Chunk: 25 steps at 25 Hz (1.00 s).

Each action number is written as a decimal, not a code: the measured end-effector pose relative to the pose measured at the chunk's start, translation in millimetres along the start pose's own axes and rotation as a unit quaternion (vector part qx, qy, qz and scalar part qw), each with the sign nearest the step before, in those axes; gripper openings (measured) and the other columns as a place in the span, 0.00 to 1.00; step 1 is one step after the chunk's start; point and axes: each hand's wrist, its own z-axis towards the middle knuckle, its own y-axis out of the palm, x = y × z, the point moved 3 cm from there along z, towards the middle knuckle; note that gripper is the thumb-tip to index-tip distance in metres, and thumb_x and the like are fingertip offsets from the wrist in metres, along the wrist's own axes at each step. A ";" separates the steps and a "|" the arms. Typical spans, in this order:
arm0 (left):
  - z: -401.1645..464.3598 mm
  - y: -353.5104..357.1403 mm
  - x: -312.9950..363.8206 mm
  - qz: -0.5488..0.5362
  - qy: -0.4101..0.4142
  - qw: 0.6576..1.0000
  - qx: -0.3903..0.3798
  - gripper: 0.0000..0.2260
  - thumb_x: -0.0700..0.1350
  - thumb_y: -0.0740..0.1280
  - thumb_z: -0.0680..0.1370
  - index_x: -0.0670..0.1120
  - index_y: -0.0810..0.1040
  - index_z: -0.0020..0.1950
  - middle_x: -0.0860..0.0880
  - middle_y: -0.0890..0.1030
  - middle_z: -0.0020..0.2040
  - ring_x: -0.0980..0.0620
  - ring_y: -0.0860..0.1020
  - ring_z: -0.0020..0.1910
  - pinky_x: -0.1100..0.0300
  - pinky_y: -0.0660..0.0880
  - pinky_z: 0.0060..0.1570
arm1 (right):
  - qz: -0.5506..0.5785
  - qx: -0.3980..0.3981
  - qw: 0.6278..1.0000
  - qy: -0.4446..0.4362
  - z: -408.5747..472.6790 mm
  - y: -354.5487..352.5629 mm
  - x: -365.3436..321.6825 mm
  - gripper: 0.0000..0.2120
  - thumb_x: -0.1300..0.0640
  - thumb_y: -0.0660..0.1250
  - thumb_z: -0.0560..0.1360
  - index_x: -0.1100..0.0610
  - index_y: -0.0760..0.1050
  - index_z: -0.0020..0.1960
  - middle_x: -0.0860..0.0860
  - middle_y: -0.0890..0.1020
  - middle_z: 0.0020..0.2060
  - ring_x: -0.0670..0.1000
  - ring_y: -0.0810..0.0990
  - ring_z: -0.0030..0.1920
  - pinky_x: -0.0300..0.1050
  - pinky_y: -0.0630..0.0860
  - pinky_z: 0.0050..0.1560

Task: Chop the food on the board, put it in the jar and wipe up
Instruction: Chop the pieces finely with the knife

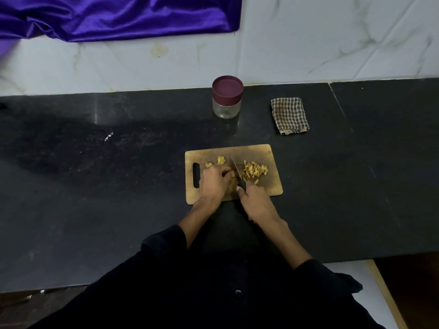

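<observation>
A wooden cutting board (268,153) lies on the black counter in front of me. A heap of thin yellow strips (254,171) sits on its right half, and two uncut yellow chunks (221,160) lie near its left side. My left hand (213,182) presses a yellow piece against the board; most of that piece is hidden under my fingers. My right hand (255,203) is closed around the black handle of a knife (236,169), whose blade points away from me between the held piece and the heap. Behind the board stands a clear glass jar (226,108) with its maroon lid on.
A folded brown-and-white checked cloth (289,115) lies on the counter to the right of the jar. The black counter (95,186) stretches far to both sides, against a white marble-pattern wall. Purple satin fabric (118,17) hangs on the wall at upper left.
</observation>
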 end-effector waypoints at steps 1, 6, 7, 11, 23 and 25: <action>-0.8 -0.5 0.3 -0.003 0.000 1.000 0.002 0.06 0.40 0.68 0.76 0.47 0.83 0.50 0.52 0.84 0.46 0.58 0.80 0.43 0.58 0.79 0.47 | -0.001 0.002 1.000 0.000 1.1 -0.2 -1.4 0.09 0.50 0.58 0.83 0.55 0.70 0.52 0.54 0.79 0.44 0.55 0.82 0.43 0.58 0.81 0.45; -2.9 -1.1 1.2 -0.005 0.009 1.000 0.004 0.05 0.40 0.68 0.76 0.45 0.84 0.47 0.50 0.84 0.43 0.56 0.80 0.40 0.54 0.79 0.44 | -0.028 0.010 1.000 -0.007 4.3 -2.2 -7.0 0.10 0.50 0.58 0.83 0.57 0.72 0.56 0.53 0.80 0.45 0.53 0.81 0.45 0.54 0.81 0.48; -3.1 -1.6 1.8 -0.004 0.009 1.000 0.005 0.05 0.40 0.68 0.76 0.45 0.84 0.46 0.50 0.83 0.43 0.56 0.80 0.40 0.54 0.79 0.44 | -0.035 0.015 0.999 -0.009 4.1 -2.5 -7.8 0.11 0.51 0.58 0.83 0.57 0.73 0.56 0.54 0.80 0.46 0.53 0.81 0.46 0.53 0.80 0.48; -4.9 -3.5 4.2 0.003 0.015 1.000 -0.001 0.05 0.40 0.68 0.77 0.45 0.83 0.47 0.50 0.83 0.45 0.58 0.78 0.41 0.58 0.78 0.45 | -0.048 0.025 0.998 -0.012 5.9 -2.1 -9.4 0.12 0.51 0.58 0.83 0.58 0.73 0.57 0.54 0.81 0.47 0.53 0.81 0.47 0.51 0.79 0.48; -6.3 1.2 1.3 0.017 0.060 0.998 0.014 0.06 0.39 0.68 0.76 0.45 0.82 0.51 0.48 0.82 0.49 0.54 0.79 0.48 0.55 0.77 0.51 | -0.049 0.015 0.999 0.004 5.1 -1.2 -14.0 0.11 0.53 0.57 0.83 0.58 0.72 0.59 0.55 0.81 0.49 0.53 0.81 0.48 0.52 0.79 0.48; -7.4 0.9 1.1 0.018 0.063 0.998 0.016 0.07 0.40 0.68 0.76 0.46 0.82 0.53 0.49 0.82 0.51 0.55 0.79 0.49 0.57 0.77 0.52 | -0.055 0.012 0.998 0.009 1.8 0.4 -13.2 0.11 0.53 0.57 0.83 0.58 0.71 0.60 0.55 0.80 0.50 0.54 0.81 0.50 0.51 0.78 0.48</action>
